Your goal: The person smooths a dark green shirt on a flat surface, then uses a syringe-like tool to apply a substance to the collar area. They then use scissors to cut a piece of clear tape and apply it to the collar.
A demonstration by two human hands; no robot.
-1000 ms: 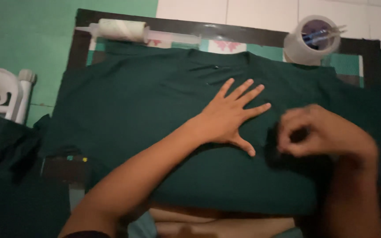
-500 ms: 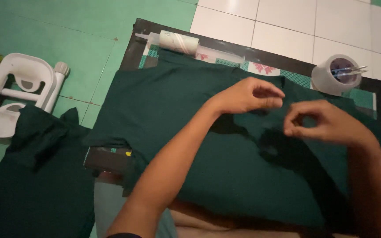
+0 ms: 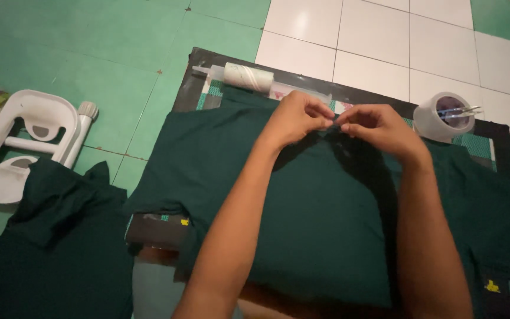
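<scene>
1. Pinching the dark green shirt [image 3: 302, 218] at the board's [image 3: 196, 88] far edge, left hand [image 3: 296, 118] and right hand [image 3: 379, 127] hid the gripped spot.
2. Green and white floor tiles [image 3: 385, 41] surrounded the board.

I am seeing a dim, indoor feed with a cool green cast. Light is coming from above and ahead, brightening the white tiles [image 3: 373, 41] at the top, while the lower corners are falling off into murk. The arms are throwing a soft shadow onto the green cloth [image 3: 314, 224] below the right hand [image 3: 379, 127]. The cloth is swallowing detail; its folds are barely reading. Focus is holding soft throughout, and the tape roll [image 3: 444, 115] is catching a mild sheen.
</scene>
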